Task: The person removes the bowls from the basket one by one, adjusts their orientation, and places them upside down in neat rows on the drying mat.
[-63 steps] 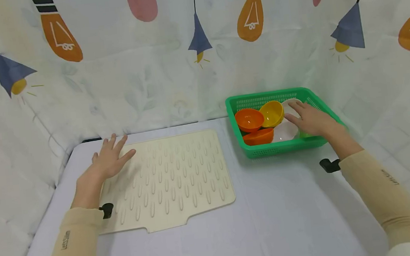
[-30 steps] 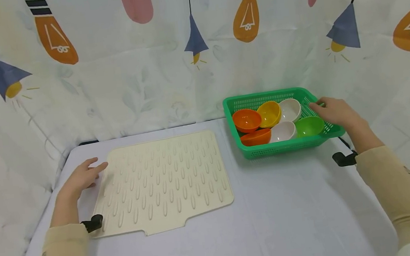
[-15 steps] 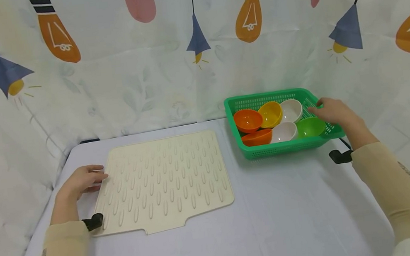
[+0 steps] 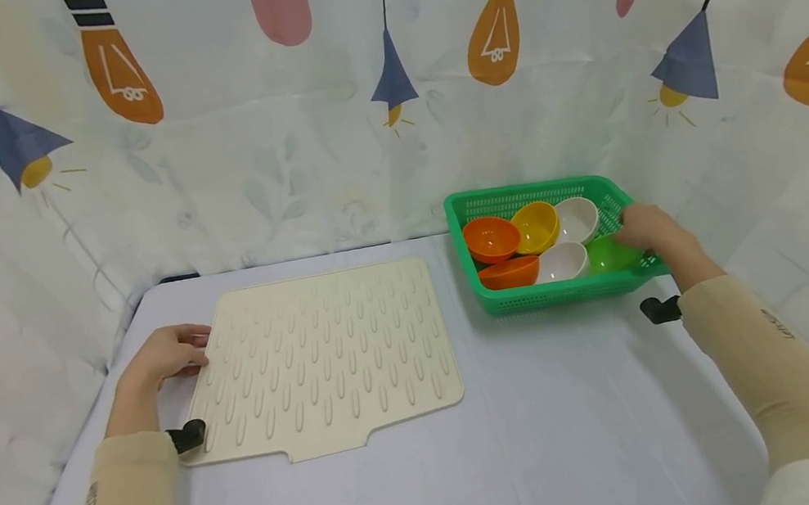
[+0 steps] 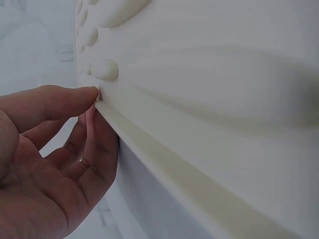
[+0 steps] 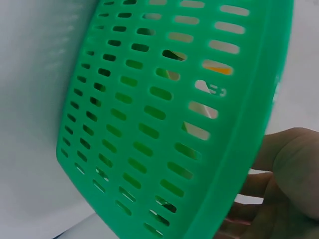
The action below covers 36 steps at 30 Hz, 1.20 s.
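My left hand (image 4: 169,353) pinches the left edge of a cream drying mat (image 4: 326,351) with raised oval ridges. In the left wrist view the thumb (image 5: 75,99) lies on top of the mat's edge and the other fingers are beneath it. My right hand (image 4: 649,228) reaches over the right rim of a green plastic basket (image 4: 550,295), its fingers down at a light green bowl (image 4: 605,254). In the right wrist view the basket wall (image 6: 224,149) hides the fingertips, so I cannot tell whether they grip the bowl.
Also in the basket are orange bowls (image 4: 490,239), a yellow bowl (image 4: 538,226) and white bowls (image 4: 561,262). The basket stands at the back right of the white-covered table (image 4: 540,419), close to a patterned curtain (image 4: 336,161).
My left hand has come down from over the mat to its left edge and taken hold. The right hand moved right to the basket's rim, then back left onto the green bowl.
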Motion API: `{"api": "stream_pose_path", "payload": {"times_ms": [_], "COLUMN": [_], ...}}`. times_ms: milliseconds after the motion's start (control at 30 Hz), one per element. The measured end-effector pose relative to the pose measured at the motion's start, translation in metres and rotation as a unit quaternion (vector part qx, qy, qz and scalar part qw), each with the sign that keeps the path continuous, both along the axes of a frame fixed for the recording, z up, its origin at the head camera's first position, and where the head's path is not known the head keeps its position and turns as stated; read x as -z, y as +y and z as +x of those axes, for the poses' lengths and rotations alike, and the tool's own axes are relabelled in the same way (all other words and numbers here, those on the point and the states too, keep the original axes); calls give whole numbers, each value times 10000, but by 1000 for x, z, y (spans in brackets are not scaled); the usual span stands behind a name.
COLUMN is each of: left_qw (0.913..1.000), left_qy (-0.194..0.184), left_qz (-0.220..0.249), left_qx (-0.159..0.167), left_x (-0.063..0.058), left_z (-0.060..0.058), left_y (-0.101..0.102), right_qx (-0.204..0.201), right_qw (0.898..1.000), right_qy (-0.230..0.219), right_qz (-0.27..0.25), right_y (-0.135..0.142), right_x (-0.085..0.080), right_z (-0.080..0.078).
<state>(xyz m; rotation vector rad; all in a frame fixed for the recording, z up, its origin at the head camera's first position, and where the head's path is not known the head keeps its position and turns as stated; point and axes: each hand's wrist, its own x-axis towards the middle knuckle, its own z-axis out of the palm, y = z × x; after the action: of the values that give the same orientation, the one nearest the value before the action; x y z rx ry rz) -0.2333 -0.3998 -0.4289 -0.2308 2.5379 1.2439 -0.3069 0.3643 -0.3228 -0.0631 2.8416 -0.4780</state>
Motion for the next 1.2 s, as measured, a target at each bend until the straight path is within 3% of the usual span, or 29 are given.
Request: {"api": "stream_pose_path", "payload": {"times_ms": [533,800,1200], "left_qw": [9999,9999,9999], "left_qy": [118,-16,64], "left_qz": [15,104,107], "left_qx": [-4,94,33], "left_x": [0,0,-1], "left_z": [0,4,5], "left_y": [4,0,1], "right_qx": [221,401,533], "right_qw": [9991,9975,9964], "right_qy": [-213,-321,137], "right_qz": [-295,-479,-648], "right_y": [3,2,17], "right_x": [12,4,-21], "right_z": [0,4,7]}}
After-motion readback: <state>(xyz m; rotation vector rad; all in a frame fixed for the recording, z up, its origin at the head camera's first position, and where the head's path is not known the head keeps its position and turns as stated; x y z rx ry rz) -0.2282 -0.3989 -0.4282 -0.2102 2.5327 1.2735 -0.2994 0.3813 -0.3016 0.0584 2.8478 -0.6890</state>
